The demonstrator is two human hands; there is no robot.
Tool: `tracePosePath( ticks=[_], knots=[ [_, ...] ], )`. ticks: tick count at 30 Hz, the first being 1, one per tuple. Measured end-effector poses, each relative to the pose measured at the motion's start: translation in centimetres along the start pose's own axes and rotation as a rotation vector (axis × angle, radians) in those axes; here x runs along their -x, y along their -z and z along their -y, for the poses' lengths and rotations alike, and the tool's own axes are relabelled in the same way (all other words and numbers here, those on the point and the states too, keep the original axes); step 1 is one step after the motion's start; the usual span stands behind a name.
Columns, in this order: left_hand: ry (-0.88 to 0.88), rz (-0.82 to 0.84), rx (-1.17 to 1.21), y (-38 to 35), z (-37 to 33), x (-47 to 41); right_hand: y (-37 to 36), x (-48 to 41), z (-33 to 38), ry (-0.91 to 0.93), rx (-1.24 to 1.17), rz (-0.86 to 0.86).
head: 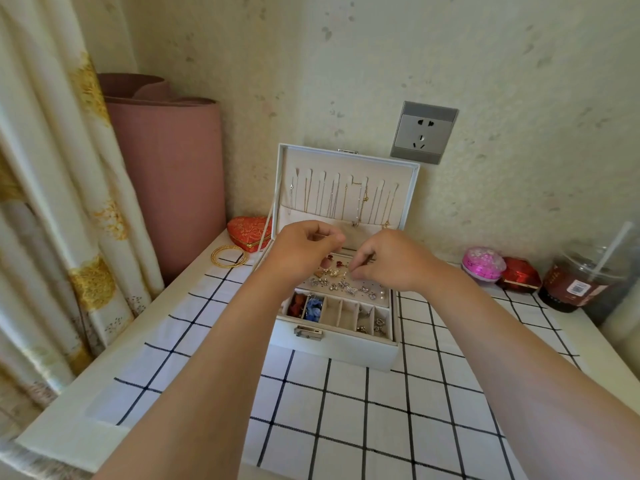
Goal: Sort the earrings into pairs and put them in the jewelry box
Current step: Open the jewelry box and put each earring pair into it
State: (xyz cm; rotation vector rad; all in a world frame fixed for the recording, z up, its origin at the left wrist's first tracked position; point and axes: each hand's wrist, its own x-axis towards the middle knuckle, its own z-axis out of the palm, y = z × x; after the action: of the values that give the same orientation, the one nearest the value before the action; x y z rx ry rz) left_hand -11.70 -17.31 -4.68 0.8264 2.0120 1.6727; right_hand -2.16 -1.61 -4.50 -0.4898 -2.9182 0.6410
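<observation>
On the tabletop (pixel 194 271), the white leatherette jewelry box (pixel 332 351) stands open, with silver and gold earrings (pixel 346 287) lined up on its beige perforated panel. The left hand (pixel 301 251) and right hand (pixel 391 261) hover above with fingers curled. Whether either grip clamps an earring, I cannot tell. Probably mid-placement; the next move calls for aiming a post into a hole. The brown drink cup's label (pixel 575 289) is unreadable.

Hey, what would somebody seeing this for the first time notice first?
Probably the open white jewelry box in the middle of the checked cloth, necklaces hanging in its raised lid and earrings spread on its upper tray. The left hand and right hand hover with curled fingers just over that tray; whether they hold anything is too small to tell. Then the big pink roll standing at the left beside the curtain.
</observation>
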Motion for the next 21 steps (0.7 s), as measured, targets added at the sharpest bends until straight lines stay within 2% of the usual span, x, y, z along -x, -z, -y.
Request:
tracePosePath(
  ticks=[4, 10, 13, 21],
  knots=[
    [0.025, 0.017, 0.023, -0.2, -0.2, 0.1, 0.2, -0.1, -0.3, 0.02, -0.09, -0.038],
    [0.077, -0.018, 0.149, -0.6, -1.0, 0.2, 2.7, 0.8, 1.3, 0.079, -0.542, -0.129],
    [0.1, -0.018, 0.202, -0.8, -1.4, 0.4, 3.1, 1.2, 1.6, 0.103, -0.607, -0.16],
    [0.092, -0.013, 0.148, -1.3, -1.7, 0.9, 2.4, 1.1, 1.2, 0.088, -0.645, -0.273]
  ],
)
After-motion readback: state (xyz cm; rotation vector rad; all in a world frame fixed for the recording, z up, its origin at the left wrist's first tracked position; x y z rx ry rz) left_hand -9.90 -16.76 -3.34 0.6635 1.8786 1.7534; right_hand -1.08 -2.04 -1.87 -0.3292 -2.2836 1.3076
